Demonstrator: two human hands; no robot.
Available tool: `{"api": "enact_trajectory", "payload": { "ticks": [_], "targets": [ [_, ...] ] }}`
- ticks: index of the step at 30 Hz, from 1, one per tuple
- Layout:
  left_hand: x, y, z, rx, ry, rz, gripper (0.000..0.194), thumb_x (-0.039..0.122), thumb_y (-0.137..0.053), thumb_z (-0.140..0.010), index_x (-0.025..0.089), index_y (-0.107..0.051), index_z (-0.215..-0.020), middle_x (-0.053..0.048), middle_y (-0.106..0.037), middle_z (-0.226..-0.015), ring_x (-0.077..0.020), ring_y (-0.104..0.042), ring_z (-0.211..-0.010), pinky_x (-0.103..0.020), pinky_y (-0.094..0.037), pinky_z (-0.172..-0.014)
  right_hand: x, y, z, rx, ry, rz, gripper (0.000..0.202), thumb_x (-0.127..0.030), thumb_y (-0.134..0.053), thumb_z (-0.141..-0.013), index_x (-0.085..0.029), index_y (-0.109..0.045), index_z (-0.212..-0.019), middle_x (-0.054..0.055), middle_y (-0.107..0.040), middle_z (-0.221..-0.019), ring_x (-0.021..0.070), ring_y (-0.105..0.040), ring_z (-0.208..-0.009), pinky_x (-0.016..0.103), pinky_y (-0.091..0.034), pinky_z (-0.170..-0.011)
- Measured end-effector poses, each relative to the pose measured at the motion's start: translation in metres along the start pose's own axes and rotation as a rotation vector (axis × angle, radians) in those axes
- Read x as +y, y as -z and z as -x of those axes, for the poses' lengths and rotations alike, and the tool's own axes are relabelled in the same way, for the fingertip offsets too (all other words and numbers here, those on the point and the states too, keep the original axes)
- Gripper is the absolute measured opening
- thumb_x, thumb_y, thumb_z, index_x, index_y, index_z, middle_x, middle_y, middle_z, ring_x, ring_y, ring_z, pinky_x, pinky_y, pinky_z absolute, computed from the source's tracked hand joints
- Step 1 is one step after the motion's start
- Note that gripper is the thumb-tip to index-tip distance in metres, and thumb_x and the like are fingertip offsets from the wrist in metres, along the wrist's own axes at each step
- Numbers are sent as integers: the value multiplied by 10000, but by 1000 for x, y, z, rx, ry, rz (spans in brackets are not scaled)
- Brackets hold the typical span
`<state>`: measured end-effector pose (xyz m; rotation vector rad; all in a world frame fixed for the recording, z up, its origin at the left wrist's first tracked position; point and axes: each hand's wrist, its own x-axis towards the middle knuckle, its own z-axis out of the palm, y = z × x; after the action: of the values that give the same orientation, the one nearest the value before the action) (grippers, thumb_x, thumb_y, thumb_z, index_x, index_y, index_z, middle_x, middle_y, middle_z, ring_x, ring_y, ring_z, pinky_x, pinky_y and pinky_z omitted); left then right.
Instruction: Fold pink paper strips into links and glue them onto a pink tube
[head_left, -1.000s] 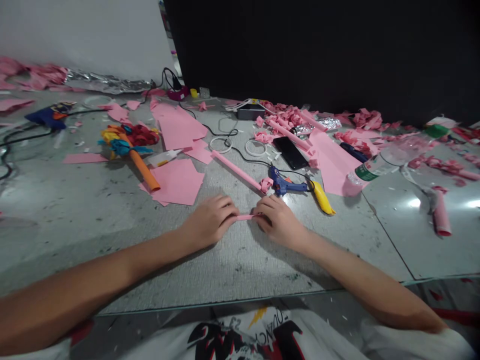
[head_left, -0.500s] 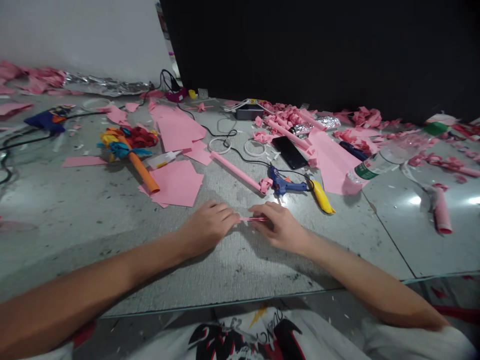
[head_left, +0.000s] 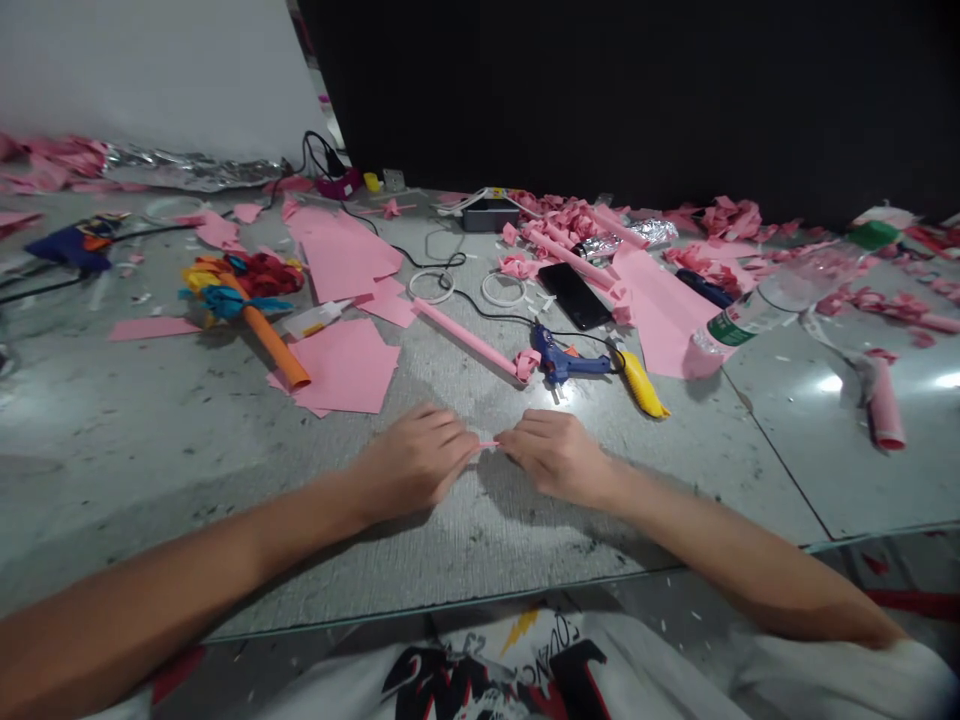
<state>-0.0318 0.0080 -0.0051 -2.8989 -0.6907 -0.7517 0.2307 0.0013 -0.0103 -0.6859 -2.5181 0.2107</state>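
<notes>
a thin strip of pink paper sits just below the centre of the frame, low over the tabletop, only a short stretch of it showing. its long axis runs left to right across the frame, bridging the gap between the person's fingertips. the left hand pinches the end toward frame left, its fingers pressed together; the right hand pinches the other end, fingers curled in. neither hand is clearly nearer, since the strip reaches both; how much is tucked inside each grip cannot be told.

just above the hands lies a rolled pink paper tube with a curled knot at its lower right end, near a blue glue gun. a yellow packet lies right of the gun, a black phone above it. left of centre, an orange paper tube rests beside pink paper sheets. a clear plastic bottle lies at the right of the frame.
</notes>
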Motion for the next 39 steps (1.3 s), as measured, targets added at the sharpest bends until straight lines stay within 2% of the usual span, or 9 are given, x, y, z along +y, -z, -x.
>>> {"api": "enact_trajectory", "payload": {
  "ticks": [4, 10, 13, 17, 20, 23, 26, 33, 39],
  "targets": [
    [6, -1, -1, -19, -27, -33, 233, 179, -536, -1074, 169, -640, -865, -36, -627, -764, -229, -533, -759, -402, -340, -743, -8, -2, -3, -14, 34, 49, 236, -129, -468, -1087, -153, -683, -993, 41, -670, -766, 196, -547, -704, 349, -425, -686],
    [8, -10, 7, 50, -160, -64, 221, 46, -482, -980, 124, -681, -924, -67, -626, -773, -243, -529, -771, -391, -371, -755, -15, -4, -6, -15, 68, 41, 215, -141, -489, -1055, -144, -697, -1000, 37, -663, -755, 197, -551, -694, 353, -407, -652],
    [7, -9, 7, 78, -143, -62, 208, 66, -495, -993, 128, -689, -953, -65, -639, -771, -242, -545, -777, -393, -375, -756, -14, -2, -6, -9, 60, 60, 202, -142, -498, -1043, -148, -696, -1004, 25, -644, -726, 191, -542, -666, 352, -392, -634],
    [3, -6, 4, 89, -55, 36, 200, 168, -573, -1055, 172, -655, -872, -23, -636, -728, -214, -543, -739, -391, -362, -752, -7, -1, -1, -20, 71, 89, 209, -128, -481, -1055, -154, -688, -1048, 19, -655, -722, 184, -543, -650, 344, -387, -612],
    [0, -5, 4, 88, -44, 71, 234, 161, -579, -1064, 174, -636, -838, -14, -640, -730, -201, -536, -730, -382, -354, -743, -3, 1, 2, -9, 85, 81, 221, -126, -470, -1075, -151, -687, -1108, 24, -685, -748, 179, -562, -663, 332, -416, -624],
    [-1, -6, 6, 104, -85, 58, 244, 113, -560, -1053, 168, -635, -827, -17, -627, -725, -202, -524, -735, -369, -371, -748, -3, 6, 1, 4, 65, 42, 214, -223, -510, -1124, -142, -707, -1141, 24, -692, -746, 175, -569, -657, 328, -419, -619],
    [-5, -5, 10, 116, -76, 73, 252, 113, -551, -1054, 169, -636, -825, -21, -631, -733, -202, -515, -737, -363, -387, -754, -2, 13, 1, -9, 12, -44, 245, -314, -567, -1120, -135, -730, -1159, 31, -690, -754, 177, -578, -665, 326, -420, -611],
    [-13, -3, 11, 84, 10, 147, 202, 154, -575, -1060, 178, -653, -875, -15, -659, -760, -195, -547, -752, -364, -378, -761, 7, 13, 10, 5, -26, -131, 187, -176, -546, -1096, -154, -727, -1141, 40, -724, -804, 168, -599, -684, 311, -434, -620],
    [-7, -1, 5, 62, -40, 127, 139, 189, -602, -1045, 172, -689, -938, -31, -711, -810, -209, -582, -784, -379, -381, -773, 6, 9, 13, -23, -14, -114, 221, -109, -513, -1023, -170, -706, -1112, 21, -663, -735, 176, -573, -651, 322, -413, -591]
  ]
}}
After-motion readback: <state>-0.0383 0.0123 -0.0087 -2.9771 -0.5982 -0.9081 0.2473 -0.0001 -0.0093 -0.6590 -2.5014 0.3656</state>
